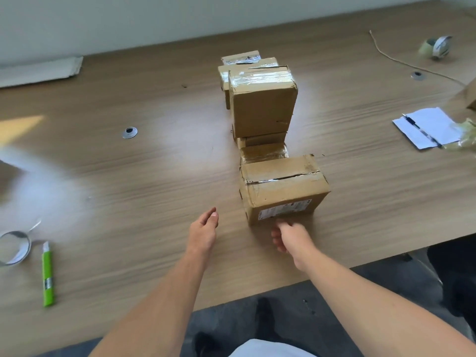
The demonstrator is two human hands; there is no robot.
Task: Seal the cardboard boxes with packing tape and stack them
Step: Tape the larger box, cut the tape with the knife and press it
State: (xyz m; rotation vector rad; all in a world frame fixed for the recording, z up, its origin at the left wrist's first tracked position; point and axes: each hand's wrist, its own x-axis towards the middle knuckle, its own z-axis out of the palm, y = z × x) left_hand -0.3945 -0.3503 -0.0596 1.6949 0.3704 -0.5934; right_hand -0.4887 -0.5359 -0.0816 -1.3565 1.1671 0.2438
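Note:
A taped cardboard box (282, 188) with a white label on its near side lies on the wooden table (154, 176) in front of me. Behind it rises a stack of taped boxes (262, 104), with more boxes (242, 60) behind that. My left hand (203, 230) hovers just left of the near box, fingers relaxed, holding nothing. My right hand (289, 237) is right below the box's labelled side, fingers loosely curled, nothing in it. A roll of clear packing tape (14, 247) lies at the table's left edge.
A green utility knife (47, 275) lies beside the tape roll. Another tape roll (438, 47) and a string (394, 57) are at the far right. White paper with a pen (427, 127) sits right. Flat cardboard (38, 69) lies far left.

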